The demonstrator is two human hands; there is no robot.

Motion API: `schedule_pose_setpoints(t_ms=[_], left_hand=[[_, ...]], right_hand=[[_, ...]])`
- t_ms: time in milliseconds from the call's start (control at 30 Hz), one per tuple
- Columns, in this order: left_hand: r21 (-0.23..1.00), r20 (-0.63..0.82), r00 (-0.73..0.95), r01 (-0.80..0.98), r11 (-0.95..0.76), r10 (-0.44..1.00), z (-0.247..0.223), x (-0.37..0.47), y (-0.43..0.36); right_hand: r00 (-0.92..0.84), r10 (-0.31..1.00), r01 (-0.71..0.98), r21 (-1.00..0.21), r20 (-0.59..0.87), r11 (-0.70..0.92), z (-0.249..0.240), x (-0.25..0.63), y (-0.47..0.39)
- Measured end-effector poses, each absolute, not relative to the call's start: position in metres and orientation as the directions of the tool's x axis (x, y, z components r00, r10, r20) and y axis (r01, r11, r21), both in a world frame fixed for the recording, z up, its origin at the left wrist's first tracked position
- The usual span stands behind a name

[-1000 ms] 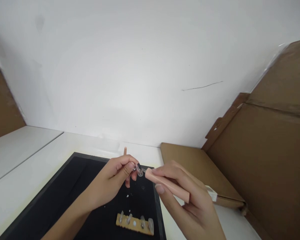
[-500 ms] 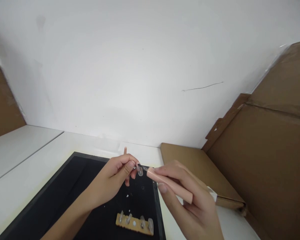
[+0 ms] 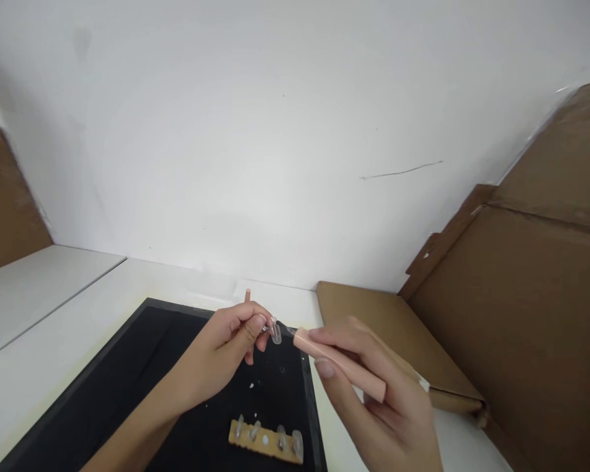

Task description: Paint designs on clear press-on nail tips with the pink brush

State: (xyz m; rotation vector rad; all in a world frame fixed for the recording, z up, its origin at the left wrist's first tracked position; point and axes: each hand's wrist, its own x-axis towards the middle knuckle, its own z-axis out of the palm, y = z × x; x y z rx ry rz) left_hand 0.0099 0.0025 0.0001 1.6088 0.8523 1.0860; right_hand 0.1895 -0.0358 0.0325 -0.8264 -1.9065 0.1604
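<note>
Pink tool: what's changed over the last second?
The pink tool and right hand have shifted slightly right, drawing its dark tip a little rightward. Nothing was taken hold of or let go. Left hand still pinches the clear piece, about where it was; yellow strip unmoved.

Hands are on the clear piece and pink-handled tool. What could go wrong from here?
1. The left hand has the small clear piece only at its fingertips, so it might twist or slip under pressure.
2. The thin tip of the pink-handled tool is close to those fingers; a slip could touch them.
3. White bits lie on the black mat; a dropped piece might pick some up.
</note>
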Motion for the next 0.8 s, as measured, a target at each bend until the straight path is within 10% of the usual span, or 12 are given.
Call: schedule_pose_setpoints(t_ms=[800], left_hand=[[0.959,0.258,0.322,0.026,-0.281,0.911,0.0014,0.0144,0.0019]], right_hand=[[-0.317,0.606,0.508,-0.409,0.729,0.758,0.0376,0.1890,-0.0372]])
